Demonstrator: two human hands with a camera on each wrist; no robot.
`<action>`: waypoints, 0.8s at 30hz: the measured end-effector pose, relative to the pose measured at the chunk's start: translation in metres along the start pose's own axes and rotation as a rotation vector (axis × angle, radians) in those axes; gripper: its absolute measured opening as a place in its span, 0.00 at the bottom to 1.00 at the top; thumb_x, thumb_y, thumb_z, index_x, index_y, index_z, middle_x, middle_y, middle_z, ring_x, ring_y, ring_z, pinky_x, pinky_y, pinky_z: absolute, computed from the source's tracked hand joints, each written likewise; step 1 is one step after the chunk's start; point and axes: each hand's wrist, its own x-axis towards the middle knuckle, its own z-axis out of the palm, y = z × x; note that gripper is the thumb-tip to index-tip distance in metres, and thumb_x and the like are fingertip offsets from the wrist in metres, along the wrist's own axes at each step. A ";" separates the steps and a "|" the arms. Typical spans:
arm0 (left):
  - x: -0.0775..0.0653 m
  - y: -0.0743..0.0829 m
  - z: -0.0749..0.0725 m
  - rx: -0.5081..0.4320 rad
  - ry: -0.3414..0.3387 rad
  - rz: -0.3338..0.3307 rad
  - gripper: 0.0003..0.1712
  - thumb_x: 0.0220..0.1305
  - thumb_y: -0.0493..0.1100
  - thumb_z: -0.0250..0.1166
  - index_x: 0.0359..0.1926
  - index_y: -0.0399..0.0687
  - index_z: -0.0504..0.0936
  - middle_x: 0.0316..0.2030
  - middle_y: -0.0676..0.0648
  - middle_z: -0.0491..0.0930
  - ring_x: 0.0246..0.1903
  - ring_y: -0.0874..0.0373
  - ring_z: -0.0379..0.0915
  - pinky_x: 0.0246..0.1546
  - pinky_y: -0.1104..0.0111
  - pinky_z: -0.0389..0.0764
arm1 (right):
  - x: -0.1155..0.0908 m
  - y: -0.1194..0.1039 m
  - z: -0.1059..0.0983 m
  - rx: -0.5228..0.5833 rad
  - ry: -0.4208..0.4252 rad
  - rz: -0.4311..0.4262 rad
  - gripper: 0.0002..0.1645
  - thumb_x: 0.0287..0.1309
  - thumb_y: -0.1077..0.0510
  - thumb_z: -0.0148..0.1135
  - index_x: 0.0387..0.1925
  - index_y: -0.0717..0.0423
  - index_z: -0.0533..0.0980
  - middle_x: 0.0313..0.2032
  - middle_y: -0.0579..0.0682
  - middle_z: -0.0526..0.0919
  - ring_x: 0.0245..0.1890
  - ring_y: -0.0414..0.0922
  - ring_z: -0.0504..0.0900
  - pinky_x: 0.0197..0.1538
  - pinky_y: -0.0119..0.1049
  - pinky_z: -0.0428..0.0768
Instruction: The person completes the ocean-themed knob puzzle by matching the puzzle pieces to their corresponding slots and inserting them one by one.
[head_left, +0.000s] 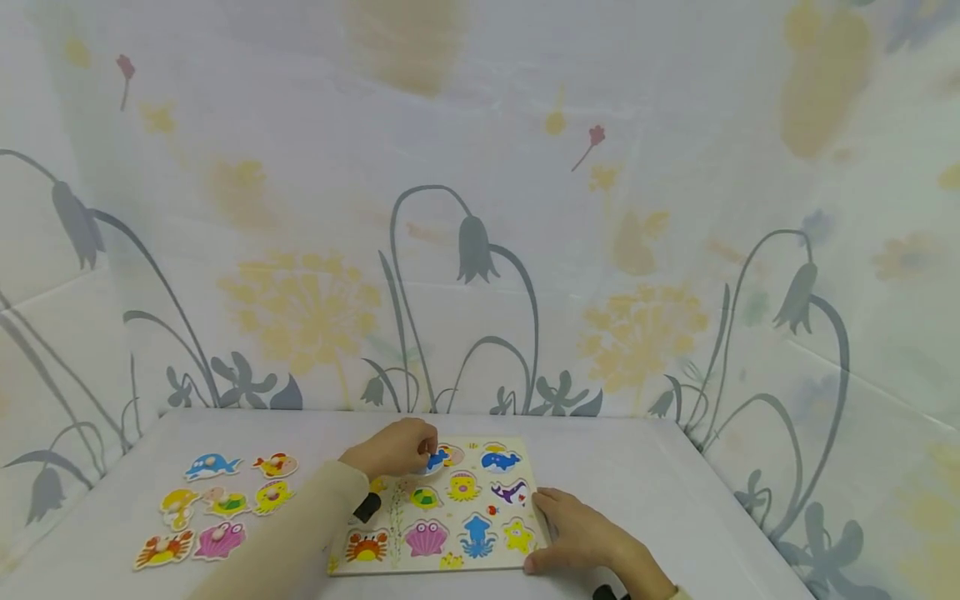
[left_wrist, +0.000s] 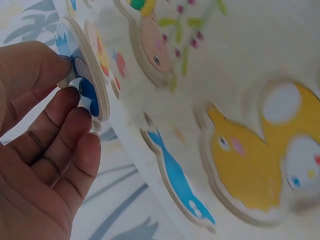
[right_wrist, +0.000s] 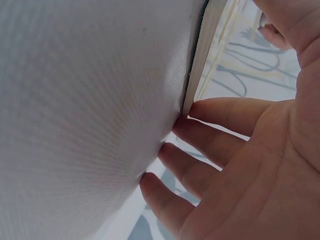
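My left hand (head_left: pixel 397 448) is over the upper left of a wooden peg puzzle board (head_left: pixel 450 564) printed with sea animals. Between thumb and fingers it pinches a blue puzzle piece (left_wrist: pixel 89 82), tilted on edge and raised off the board; fingers hide part of it. On the board below the left wrist are a yellow animal picture (left_wrist: pixel 245 170) and a slim blue fish picture (left_wrist: pixel 180 182). My right hand (head_left: pixel 581 529) rests at the board's right edge, its fingers spread and extended. In the right wrist view, fingertips (right_wrist: pixel 192 109) touch the board's side and the white tabletop.
Several loose knobbed pieces lie on the table to the left, among them a blue dolphin-like piece (head_left: pixel 213 467), a fish (head_left: pixel 275 465), a turtle (head_left: pixel 227 502), a crab (head_left: pixel 163 550) and a pink shell (head_left: pixel 220 540). A flower-printed curtain (head_left: pixel 450 333) stands behind the table.
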 end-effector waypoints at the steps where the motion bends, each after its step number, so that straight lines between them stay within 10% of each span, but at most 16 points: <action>1: 0.003 0.002 0.002 -0.004 -0.002 0.012 0.06 0.57 0.34 0.63 0.29 0.49 0.78 0.25 0.55 0.70 0.27 0.60 0.66 0.31 0.66 0.70 | 0.000 0.000 0.000 0.000 -0.001 0.000 0.59 0.34 0.33 0.74 0.65 0.60 0.66 0.66 0.57 0.65 0.66 0.60 0.61 0.62 0.62 0.60; 24: 0.062 0.050 0.034 0.056 -0.055 0.012 0.05 0.58 0.36 0.63 0.33 0.52 0.81 0.27 0.57 0.73 0.29 0.62 0.68 0.34 0.70 0.72 | 0.001 0.001 -0.001 -0.017 -0.013 -0.015 0.60 0.35 0.32 0.73 0.65 0.62 0.65 0.66 0.58 0.65 0.66 0.60 0.61 0.62 0.61 0.60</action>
